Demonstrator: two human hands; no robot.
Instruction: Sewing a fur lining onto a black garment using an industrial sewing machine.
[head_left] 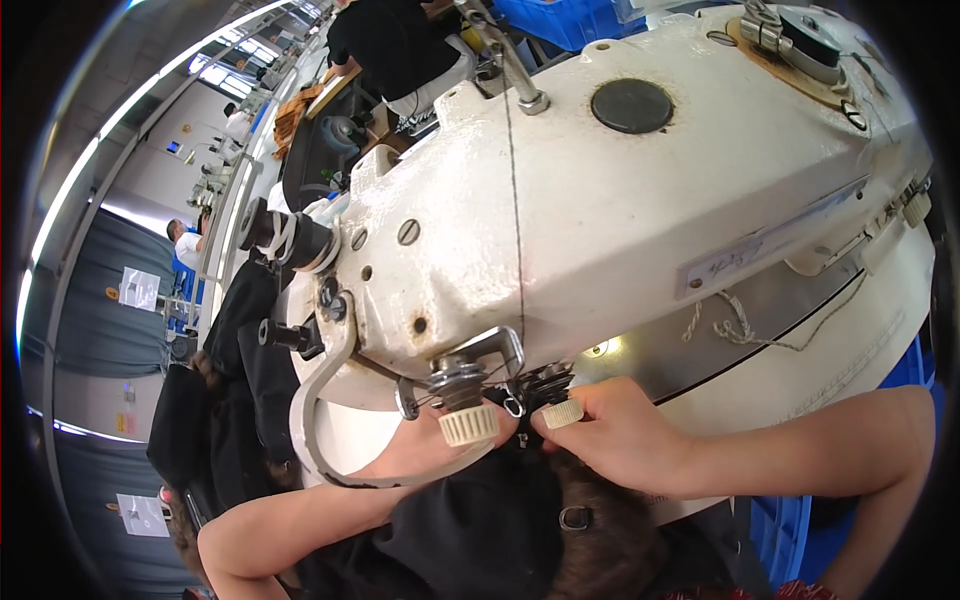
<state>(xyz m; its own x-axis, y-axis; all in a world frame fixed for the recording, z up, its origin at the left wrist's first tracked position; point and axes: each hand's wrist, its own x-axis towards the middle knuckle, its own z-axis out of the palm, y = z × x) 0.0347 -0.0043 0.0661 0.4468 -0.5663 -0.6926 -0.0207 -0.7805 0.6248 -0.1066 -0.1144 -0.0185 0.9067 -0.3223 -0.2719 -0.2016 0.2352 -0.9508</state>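
Note:
A white industrial sewing machine [600,210] fills the middle of the view, with its needle end at the lower left. Under that end lies a black garment [460,525] with brown fur [605,545] and a small metal ring [575,518] on it. My right hand [620,430] is closed, its thumb and fingers pressed on the dark cloth close to the needle area, behind a cream tension knob [562,412]. My left hand [415,440] rests at the garment on the other side; a second ribbed knob [469,425] and the curved lever [312,440] hide most of its fingers.
A dark thread [515,190] runs down the machine's front. Loose white cord [740,325] lies beneath the arm. More black cloth [235,400] is heaped at left. Blue crates [565,22] stand beyond the machine and at lower right. A person in black [385,45] sits beyond.

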